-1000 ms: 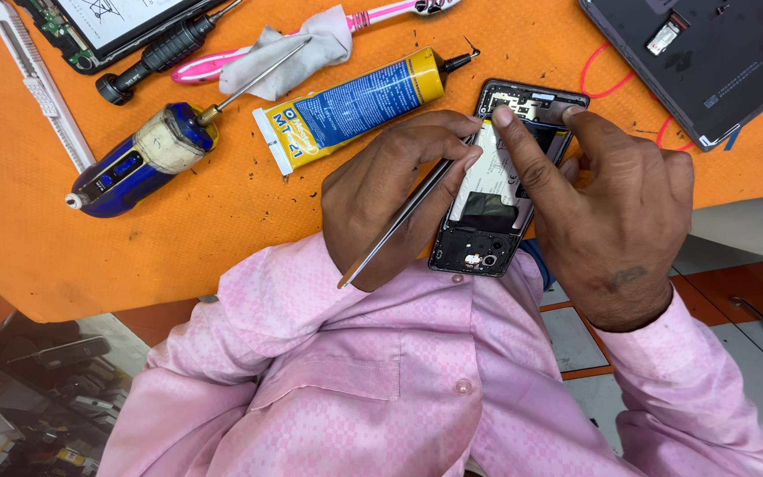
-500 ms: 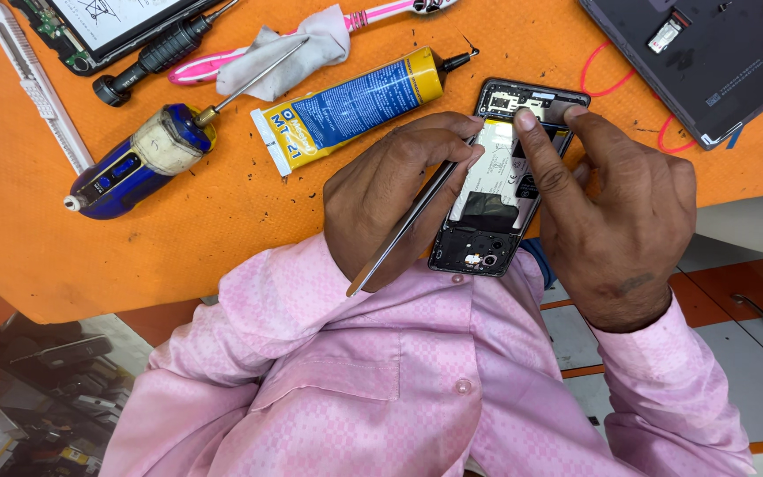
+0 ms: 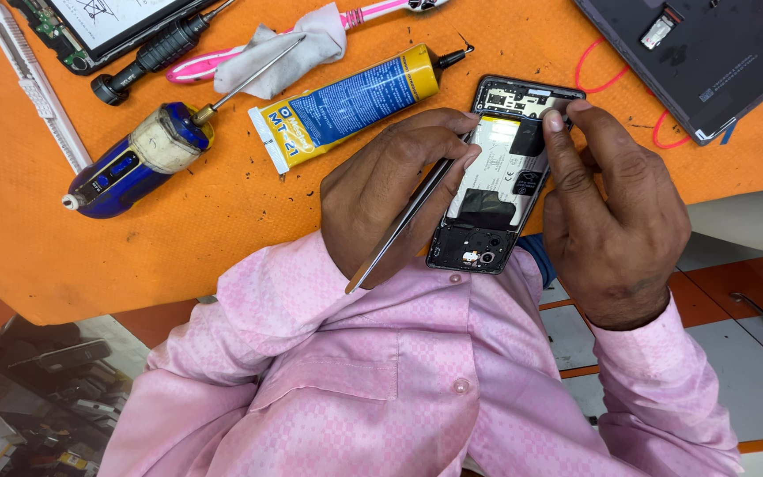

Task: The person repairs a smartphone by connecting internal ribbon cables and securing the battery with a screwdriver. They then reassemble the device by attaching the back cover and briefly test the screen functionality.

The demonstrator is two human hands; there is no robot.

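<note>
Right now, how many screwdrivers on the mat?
2. A blue-handled screwdriver lies at left, its shaft reaching the white cloth. A black-handled screwdriver lies above it, near the top edge. More may be hidden outside the frame.

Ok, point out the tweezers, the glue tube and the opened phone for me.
tweezers (image 3: 404, 221), head view, mid-shaft below the left hand.
glue tube (image 3: 355, 104), head view, blue label on its body.
opened phone (image 3: 498, 168), head view, pale battery.

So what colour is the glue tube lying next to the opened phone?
The glue tube is yellow with a blue label panel and a black nozzle, seen in the head view.
</note>
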